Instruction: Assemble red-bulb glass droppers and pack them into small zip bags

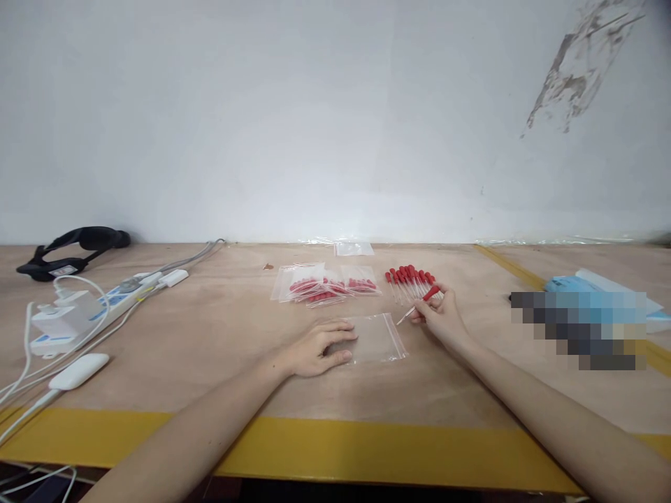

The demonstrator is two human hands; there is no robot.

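A clear zip bag (373, 338) lies flat on the table, its zip edge toward the right. My left hand (321, 347) rests at the bag's left end, fingers stretched out and touching it. Just right of the bag, my right hand (439, 314) pinches a dropper (430, 293) with a red bulb, its thin clear tip pointing down-left toward the zip edge. Behind that hand lies a pile of red-bulbed droppers (409, 276). Zip bags holding red-bulbed droppers (325, 288) lie overlapped behind my left hand.
A flat clear bag (354, 249) lies by the wall. At left are a power strip (123, 297) with chargers and cables, a white plastic device (80, 371) and a black headset strap (78, 248). Blue packaging (576, 285) and a blurred-out item lie at right. Yellow tape (314, 447) lines the front edge.
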